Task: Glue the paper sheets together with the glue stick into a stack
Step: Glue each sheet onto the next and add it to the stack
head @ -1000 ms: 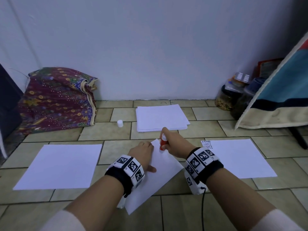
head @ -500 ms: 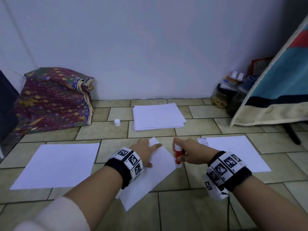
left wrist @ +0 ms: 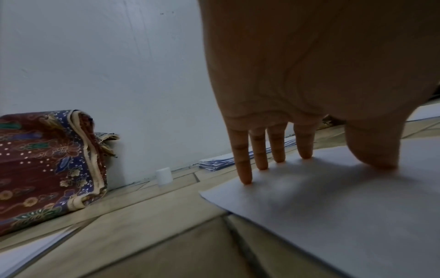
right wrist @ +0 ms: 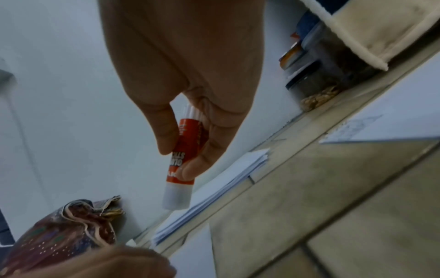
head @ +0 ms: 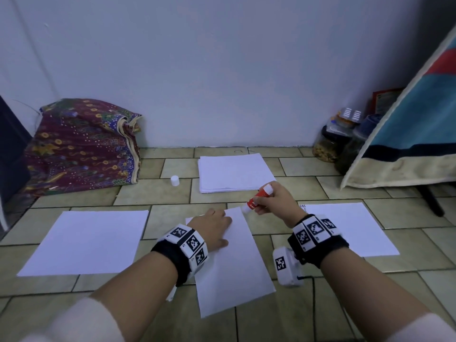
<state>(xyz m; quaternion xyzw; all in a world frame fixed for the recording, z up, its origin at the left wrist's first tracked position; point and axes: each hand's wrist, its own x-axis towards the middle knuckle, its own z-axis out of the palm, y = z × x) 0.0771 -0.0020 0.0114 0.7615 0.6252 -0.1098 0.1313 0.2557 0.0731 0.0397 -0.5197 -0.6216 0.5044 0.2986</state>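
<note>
- Head view: a tiled floor runs back to a pale wall. A paper pile lies near the wall at the middle, with a white cap just to its left. A patterned cloth bundle fills the far-left corner, and jars and a leaning striped board the far-right one. Single sheets lie on the left and right. The left hand lies flat on the middle sheet, near that sheet's far-left corner. The right hand grasps a red glue stick, whose tip is at the sheet's far edge. Bare tile shows between the sheets.
- Left wrist view: straight fingertips and the thumb press the middle sheet near its corner. Open tile lies to the left, towards the cloth bundle.
- Right wrist view: thumb and fingers curl round the glue stick, tip down. Whether it touches paper cannot be told here. Beyond it sits the paper pile.
</note>
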